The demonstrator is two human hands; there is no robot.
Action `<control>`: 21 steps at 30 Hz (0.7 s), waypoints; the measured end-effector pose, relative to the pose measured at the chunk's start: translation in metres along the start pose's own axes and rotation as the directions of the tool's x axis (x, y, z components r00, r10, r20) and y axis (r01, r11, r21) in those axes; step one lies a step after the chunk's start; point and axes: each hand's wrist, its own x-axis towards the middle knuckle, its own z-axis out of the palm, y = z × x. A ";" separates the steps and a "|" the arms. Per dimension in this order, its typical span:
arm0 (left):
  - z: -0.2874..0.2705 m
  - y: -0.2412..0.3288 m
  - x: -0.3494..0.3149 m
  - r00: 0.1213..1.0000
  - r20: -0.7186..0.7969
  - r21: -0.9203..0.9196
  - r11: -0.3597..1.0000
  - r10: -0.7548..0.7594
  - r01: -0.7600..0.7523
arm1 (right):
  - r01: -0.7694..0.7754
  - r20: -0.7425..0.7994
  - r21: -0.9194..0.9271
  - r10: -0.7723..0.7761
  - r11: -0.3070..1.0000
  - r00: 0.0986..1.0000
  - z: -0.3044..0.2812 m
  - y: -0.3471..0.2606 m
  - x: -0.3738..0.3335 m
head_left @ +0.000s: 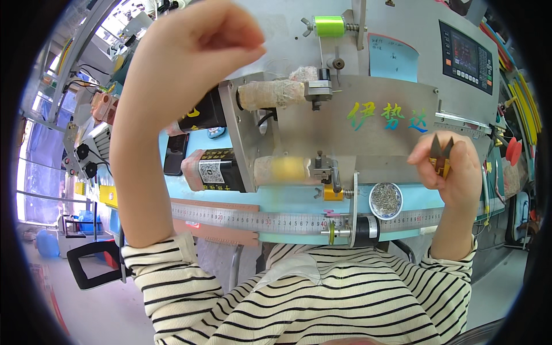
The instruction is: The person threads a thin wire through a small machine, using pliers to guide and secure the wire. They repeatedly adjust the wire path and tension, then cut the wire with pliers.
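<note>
My left hand (221, 34) is raised at the top left, above the winding machine (397, 92). Its thumb and fingers press together in a pinch; whatever lies between them is too small or hidden to make out. On the right, my right hand (460, 172) is closed around small thread snips (441, 152), blades pointing up and apart. Between the hands, two tape-wrapped spindles (273, 95) stick out from a metal plate toward small clamp heads (319, 91). The nearer spindle carries a blurred yellow section (287, 169). A bright green thread spool (329, 26) sits on the machine's far side.
A round dish of small metal bits (385, 201) stands near the front edge, beside a black cylindrical part (366, 231). A long steel ruler (287, 223) runs along that edge. A control panel (467, 56) is far right, a phone (175, 154) left behind my forearm.
</note>
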 end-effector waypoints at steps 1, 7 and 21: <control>0.001 0.001 -0.010 0.985 0.007 0.058 0.983 0.172 -0.172 | 0.005 -0.017 0.009 -0.005 1.000 1.000 -0.003 0.001 -0.003; 0.032 0.004 -0.041 0.923 -0.035 0.272 0.892 0.383 -0.360 | -0.028 -0.114 0.038 0.032 0.999 0.993 -0.014 0.011 -0.015; 0.056 0.026 -0.050 0.893 -0.170 0.502 0.817 0.416 -0.285 | 0.131 -0.143 0.077 -0.119 0.988 0.982 -0.050 0.025 -0.081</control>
